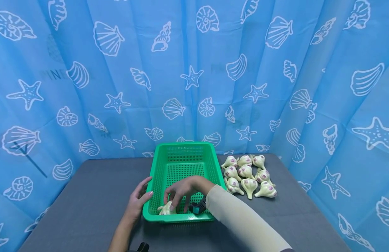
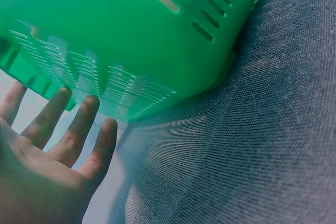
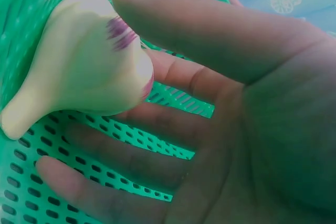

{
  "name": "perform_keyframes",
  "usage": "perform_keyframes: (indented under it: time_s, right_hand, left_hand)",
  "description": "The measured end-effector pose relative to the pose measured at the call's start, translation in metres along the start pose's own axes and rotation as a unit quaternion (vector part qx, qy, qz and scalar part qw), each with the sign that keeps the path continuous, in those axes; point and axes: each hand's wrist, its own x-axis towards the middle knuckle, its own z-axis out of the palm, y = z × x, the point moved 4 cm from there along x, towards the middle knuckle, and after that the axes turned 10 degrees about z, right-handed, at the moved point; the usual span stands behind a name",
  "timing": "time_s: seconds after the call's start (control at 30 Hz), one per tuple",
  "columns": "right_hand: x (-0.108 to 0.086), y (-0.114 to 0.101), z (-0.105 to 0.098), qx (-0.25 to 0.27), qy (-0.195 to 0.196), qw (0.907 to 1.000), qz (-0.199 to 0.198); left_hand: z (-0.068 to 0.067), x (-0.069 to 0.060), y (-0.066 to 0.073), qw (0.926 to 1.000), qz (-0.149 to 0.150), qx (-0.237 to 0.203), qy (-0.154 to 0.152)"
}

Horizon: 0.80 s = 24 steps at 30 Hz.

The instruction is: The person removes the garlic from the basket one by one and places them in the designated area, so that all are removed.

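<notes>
A green plastic basket (image 1: 175, 218) with slotted walls stands on the grey table. Inside its front left corner is a pale garlic bulb (image 1: 166, 209) with purple streaks. My right hand (image 1: 183, 190) reaches into the basket and pinches this bulb between thumb and fingers; in the right wrist view the bulb (image 3: 89, 61) lies against the basket wall, its stem pointing down to the left. My left hand (image 1: 138, 200) rests at the basket's left rim. In the left wrist view the left hand's fingers (image 2: 79, 129) are spread and fairly straight beside the slotted wall.
Several garlic bulbs (image 1: 246, 171) lie grouped in rows on the table, right of the basket. A blue curtain (image 1: 188, 87) with white shell prints hangs behind and around the grey tabletop (image 1: 96, 199). A small dark object (image 1: 143, 247) shows at the bottom edge.
</notes>
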Motion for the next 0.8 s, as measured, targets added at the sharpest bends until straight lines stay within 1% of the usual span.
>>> perform_keyframes:
  time_s: [0.33, 0.5, 0.6, 0.7, 0.8]
  right_hand:
    - [-0.0045, -0.0049, 0.0026, -0.002, -0.005, 1.0000, 0.005]
    - [-0.0049, -0.0039, 0.0032, -0.013, -0.010, 0.9998, 0.010]
    - [-0.0062, -0.0048, 0.0043, -0.029, -0.019, 0.9994, 0.005]
    - [-0.0081, -0.0063, 0.0050, -0.041, -0.023, 0.9989, -0.002]
    - [-0.0099, -0.0063, 0.0045, -0.041, -0.025, 0.9988, -0.008]
  left_hand:
    - [-0.0017, 0.0007, -0.0011, 0.9999, -0.006, 0.009, 0.006]
    - [-0.0005, -0.0001, 0.0000, 0.9999, -0.003, 0.011, 0.003]
    - [0.0002, -0.0003, 0.0007, 0.9999, 0.000, 0.013, 0.001]
    - [0.0002, -0.0008, 0.0011, 0.9998, -0.005, 0.017, 0.003]
    - [-0.0001, -0.0012, 0.0012, 0.9997, -0.013, 0.020, 0.006]
